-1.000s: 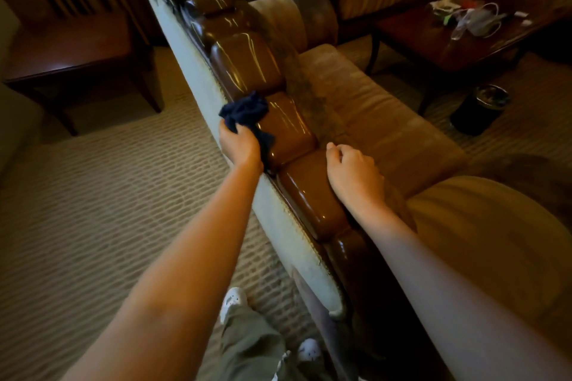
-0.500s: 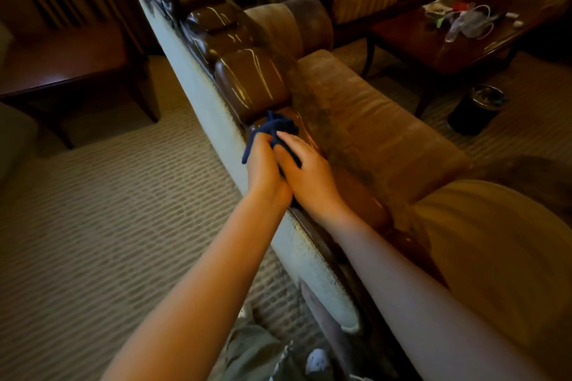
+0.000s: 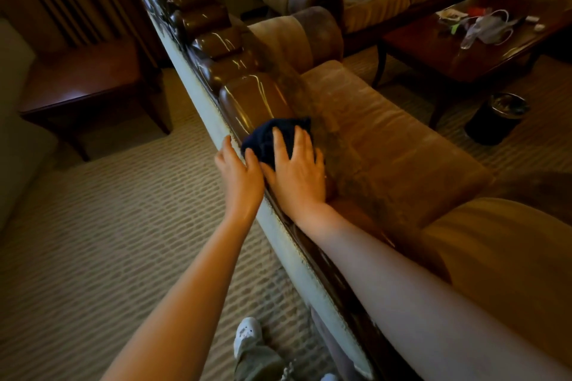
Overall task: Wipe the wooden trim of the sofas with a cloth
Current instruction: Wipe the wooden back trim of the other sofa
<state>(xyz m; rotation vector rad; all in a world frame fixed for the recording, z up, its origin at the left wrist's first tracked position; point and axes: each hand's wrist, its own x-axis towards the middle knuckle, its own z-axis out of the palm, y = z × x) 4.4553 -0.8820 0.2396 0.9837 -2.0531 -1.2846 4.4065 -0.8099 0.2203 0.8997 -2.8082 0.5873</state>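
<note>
Under the right hand (image 3: 295, 175) lies the cloth (image 3: 268, 141), a dark blue wad on the glossy wooden trim (image 3: 250, 100) that runs along the top of the sofa (image 3: 387, 145) back. That hand's fingers (image 3: 298, 141) lie flat and spread apart, pressing on the cloth, whose bunched folds show ahead of the fingertips and toward the thumb side. Just beside it, the left hand (image 3: 240, 175) rests on the outer edge of the trim with its fingers straight and close together, holding nothing; its forefinger side touches or nearly touches the cloth. Beyond the fingertips the trim goes on as a row of rounded, shiny segments. To the right of the fingers are the sofa's tan seat cushions, and farther off a dark tabletop (image 3: 439, 49) carrying a clear bag and white cables, with a black bin (image 3: 498, 117) on the carpet (image 3: 108, 226) near it. Left of the fingers, across the carpet, stands another low table (image 3: 80, 77). A white shoe (image 3: 246, 335) shows below the arms.
</note>
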